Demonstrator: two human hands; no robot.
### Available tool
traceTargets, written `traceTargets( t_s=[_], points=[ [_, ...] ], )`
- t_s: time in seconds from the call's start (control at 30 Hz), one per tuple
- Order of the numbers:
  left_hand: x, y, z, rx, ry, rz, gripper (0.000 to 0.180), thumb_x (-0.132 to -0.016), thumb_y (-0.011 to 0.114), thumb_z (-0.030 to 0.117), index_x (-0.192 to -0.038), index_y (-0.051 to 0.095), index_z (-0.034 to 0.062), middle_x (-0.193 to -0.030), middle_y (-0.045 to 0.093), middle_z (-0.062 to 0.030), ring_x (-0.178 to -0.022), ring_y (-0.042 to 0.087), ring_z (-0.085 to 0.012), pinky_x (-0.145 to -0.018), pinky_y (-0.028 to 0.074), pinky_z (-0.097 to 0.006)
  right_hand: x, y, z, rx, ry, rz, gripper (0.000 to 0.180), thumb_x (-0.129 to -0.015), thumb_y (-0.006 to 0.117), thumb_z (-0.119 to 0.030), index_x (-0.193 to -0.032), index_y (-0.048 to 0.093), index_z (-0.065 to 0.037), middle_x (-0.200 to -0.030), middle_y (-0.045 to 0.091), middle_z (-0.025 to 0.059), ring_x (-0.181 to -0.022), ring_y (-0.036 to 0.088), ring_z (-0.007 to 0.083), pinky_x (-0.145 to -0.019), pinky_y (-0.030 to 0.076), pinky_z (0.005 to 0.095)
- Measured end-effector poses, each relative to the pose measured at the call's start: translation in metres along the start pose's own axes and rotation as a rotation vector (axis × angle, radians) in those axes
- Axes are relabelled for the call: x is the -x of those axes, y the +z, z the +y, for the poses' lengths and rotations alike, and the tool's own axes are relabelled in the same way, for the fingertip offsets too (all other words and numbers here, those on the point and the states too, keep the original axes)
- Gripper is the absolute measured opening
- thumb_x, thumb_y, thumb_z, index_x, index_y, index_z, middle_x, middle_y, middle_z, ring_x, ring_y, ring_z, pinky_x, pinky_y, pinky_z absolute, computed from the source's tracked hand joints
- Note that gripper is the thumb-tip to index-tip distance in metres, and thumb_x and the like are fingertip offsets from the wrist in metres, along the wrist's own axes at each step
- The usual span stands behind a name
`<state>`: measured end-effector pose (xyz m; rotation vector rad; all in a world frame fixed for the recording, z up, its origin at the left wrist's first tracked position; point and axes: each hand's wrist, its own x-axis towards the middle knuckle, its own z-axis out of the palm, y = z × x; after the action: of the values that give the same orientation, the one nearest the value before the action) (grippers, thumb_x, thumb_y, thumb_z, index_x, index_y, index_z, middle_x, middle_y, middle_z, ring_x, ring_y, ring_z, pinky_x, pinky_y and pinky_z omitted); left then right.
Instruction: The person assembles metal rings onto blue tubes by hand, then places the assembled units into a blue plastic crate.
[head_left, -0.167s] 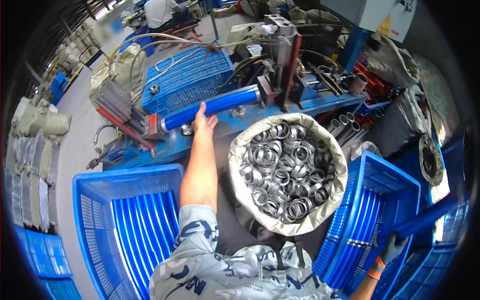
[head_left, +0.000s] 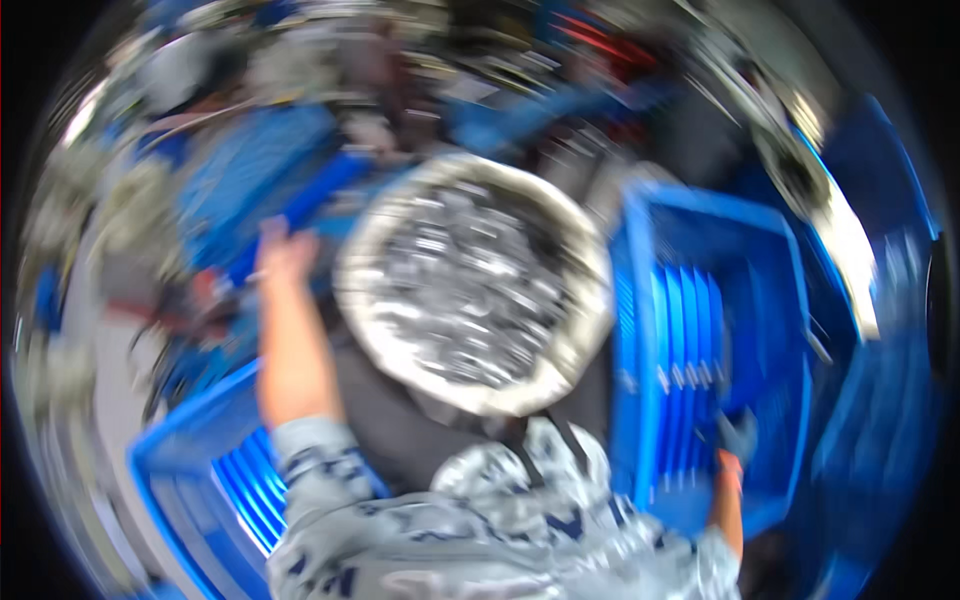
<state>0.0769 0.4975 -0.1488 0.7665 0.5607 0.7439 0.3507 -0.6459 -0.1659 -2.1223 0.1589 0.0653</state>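
The picture is smeared by motion. My left hand (head_left: 285, 250) reaches forward to a long blue tube (head_left: 310, 205) lying on the machine bench and seems to touch its near side; its grip is too blurred to read. My right hand (head_left: 738, 435), in a dark glove with an orange cuff, is low inside the right blue crate (head_left: 640, 330), among the blue tubes (head_left: 685, 370) stacked there. Whether it holds one cannot be told. Between my arms stands a sack of metal rings (head_left: 470, 280), its white rim rolled open.
A second blue crate (head_left: 190, 470) with blue tubes stands at the lower left. Beyond the sack lies a cluttered machine bench (head_left: 480, 110) with hoses and a blue basket (head_left: 250, 160). More blue crates (head_left: 870, 400) are at the far right.
The view has swung to the right and blurred, so the right crate now sits nearer the centre. My left hand stays at the blue tube and my right hand stays in the right crate.
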Motion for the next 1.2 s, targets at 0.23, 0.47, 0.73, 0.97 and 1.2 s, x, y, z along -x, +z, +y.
traceTargets(
  t_s=[0.23, 0.47, 0.73, 0.97, 1.2],
  points=[
    [0.060, 0.025, -0.055, -0.082, -0.235, 0.209, 0.081, -0.114, 0.080, 0.024, -0.174, 0.033, -0.0048, -0.168, 0.062, -0.0278, -0.154, 0.065, -0.0364, -0.128, 0.057, -0.048, 0.165, -0.043, 0.177, 0.570, 0.409, -0.166, 0.079, -0.079, 0.090, -0.037, -0.146, 0.075, 0.000, -0.126, 0.085, 0.0259, -0.121, 0.083, 0.0391, -0.109, 0.064, 0.0475],
    [0.131, 0.101, -0.045, -0.390, -0.183, 0.188, 0.050, -0.115, 0.079, 0.026, -0.150, 0.061, -0.0043, -0.160, 0.069, -0.0233, -0.148, 0.070, -0.0358, -0.116, 0.066, -0.049, 0.142, 0.043, 0.192, 0.642, 0.483, -0.526, 0.061, -0.075, 0.091, -0.041, -0.123, 0.082, -0.005, -0.123, 0.084, 0.0244, -0.119, 0.080, 0.0439, -0.106, 0.062, 0.0514],
    [0.196, 0.150, -0.077, -0.798, -0.154, 0.135, 0.072, -0.113, 0.080, 0.040, -0.167, 0.055, 0.0004, -0.166, 0.065, -0.0232, -0.153, 0.066, -0.0346, -0.126, 0.053, -0.050, 0.149, 0.061, 0.223, 0.737, 0.505, -0.752, 0.080, -0.088, 0.094, -0.053, -0.149, 0.073, -0.006, -0.142, 0.079, 0.0253, -0.130, 0.077, 0.0433, -0.105, 0.063, 0.0551],
    [0.189, 0.162, -0.098, -0.838, -0.120, 0.093, 0.077, -0.113, 0.080, 0.043, -0.168, 0.053, -0.0025, -0.169, 0.063, -0.0244, -0.158, 0.061, -0.0355, -0.129, 0.048, -0.050, 0.149, 0.132, 0.249, 0.779, -0.030, -0.687, 0.068, -0.109, 0.063, -0.029, -0.175, 0.048, -0.022, -0.127, 0.078, 0.0244, -0.109, 0.081, 0.0475, -0.092, 0.065, 0.0592],
    [0.253, 0.200, -0.124, -1.749, 0.163, -0.030, 0.075, -0.105, 0.085, 0.051, -0.147, 0.072, -0.0092, -0.136, 0.080, -0.0253, -0.121, 0.077, -0.0350, -0.109, 0.058, -0.046, 0.062, 0.156, 0.183, 0.741, 0.036, -0.946, 0.045, -0.109, 0.062, -0.043, -0.127, 0.088, -0.012, -0.134, 0.083, 0.0226, -0.124, 0.080, 0.0443, -0.113, 0.060, 0.0575]
  ],
)
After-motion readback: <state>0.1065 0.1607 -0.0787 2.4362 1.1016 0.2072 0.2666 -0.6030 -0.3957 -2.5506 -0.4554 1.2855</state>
